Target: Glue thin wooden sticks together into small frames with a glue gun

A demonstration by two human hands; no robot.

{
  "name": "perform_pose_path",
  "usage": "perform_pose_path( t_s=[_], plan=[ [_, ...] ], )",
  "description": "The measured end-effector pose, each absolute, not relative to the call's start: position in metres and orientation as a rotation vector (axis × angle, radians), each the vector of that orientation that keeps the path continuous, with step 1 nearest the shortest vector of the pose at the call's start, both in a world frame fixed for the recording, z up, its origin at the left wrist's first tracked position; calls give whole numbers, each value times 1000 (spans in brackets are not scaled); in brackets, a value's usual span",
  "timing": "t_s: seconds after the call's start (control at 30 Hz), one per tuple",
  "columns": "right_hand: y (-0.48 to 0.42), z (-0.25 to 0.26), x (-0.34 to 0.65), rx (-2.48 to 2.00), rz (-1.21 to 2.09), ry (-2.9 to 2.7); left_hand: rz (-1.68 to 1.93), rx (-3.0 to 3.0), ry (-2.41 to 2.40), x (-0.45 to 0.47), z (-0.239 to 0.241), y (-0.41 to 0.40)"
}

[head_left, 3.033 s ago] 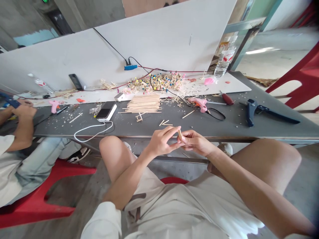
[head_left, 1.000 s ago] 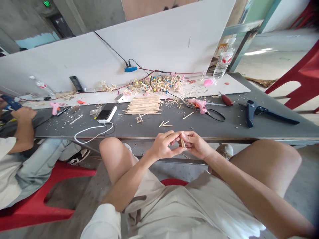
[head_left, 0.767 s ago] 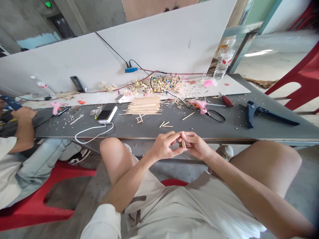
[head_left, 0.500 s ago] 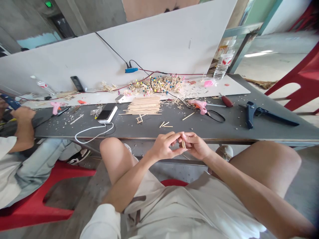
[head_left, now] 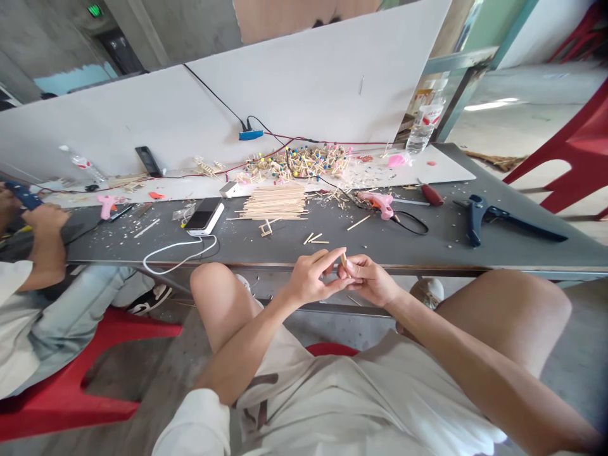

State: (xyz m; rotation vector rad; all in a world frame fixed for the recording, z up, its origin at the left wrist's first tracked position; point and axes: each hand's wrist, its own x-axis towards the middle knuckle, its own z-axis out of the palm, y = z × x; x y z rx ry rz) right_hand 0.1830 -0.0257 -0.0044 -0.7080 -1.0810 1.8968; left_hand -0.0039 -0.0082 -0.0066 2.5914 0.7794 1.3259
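Head camera view: At the centre of the frame, a person's left hand (head_left: 311,275) and right hand (head_left: 373,278) meet over a short wooden piece (head_left: 344,258), held just off the near edge of a grey table (head_left: 427,250). The right thumb and fingers pinch the piece; the left index fingertip touches its upper end, though whether the left thumb bears on the lower end cannot be told. Fingers hide most of it, so whether it is one stick or several is unclear. Judging by its look, the wood should be very light, stiff and dry rather than slippery, but thin enough to snap if bent; a gentle pinch on the long sides or at both ends would suit it. Loose short sticks (head_left: 316,239) lie just above the hands, below a stack of long sticks (head_left: 273,204).
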Motion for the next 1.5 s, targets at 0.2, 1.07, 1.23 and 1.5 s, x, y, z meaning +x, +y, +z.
perform_pose_path(
  t_s=[0.2,1.07,1.23,1.5],
  plan=[
    [-25,-2,184,-665,1933,-1086,1395,2570,789,-4,-1,-8],
    [-24,6,190,-926,1445,-1503,1347,2493,851,-8,4,-4],
    [-21,-1,195,-1099,609,-1914,1283,2249,947,-6,10,-8],
    [-16,-13,198,-1067,69,-2158,1196,2099,1092,-3,11,-6]
  ],
)
